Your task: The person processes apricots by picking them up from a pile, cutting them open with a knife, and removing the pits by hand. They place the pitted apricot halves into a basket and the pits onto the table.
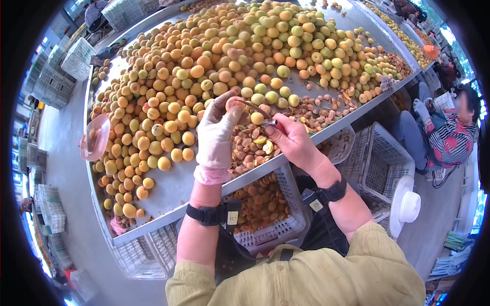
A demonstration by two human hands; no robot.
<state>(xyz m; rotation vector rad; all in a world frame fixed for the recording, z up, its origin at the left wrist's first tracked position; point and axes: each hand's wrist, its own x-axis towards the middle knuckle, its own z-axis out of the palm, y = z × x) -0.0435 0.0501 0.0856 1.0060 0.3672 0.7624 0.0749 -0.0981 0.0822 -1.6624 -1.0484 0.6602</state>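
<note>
While apricots (204,66) lie heaped across most of the long metal table (176,186), the gloved left hand (217,132) pinches one apricot (235,103) above the table's near edge. The bare right hand (291,137) is closed around a small knife (263,113) touching that fruit. Cut halves fill a white crate (270,229) under the near edge. Empty crates (380,158) stand on the grey floor (61,168).
</note>
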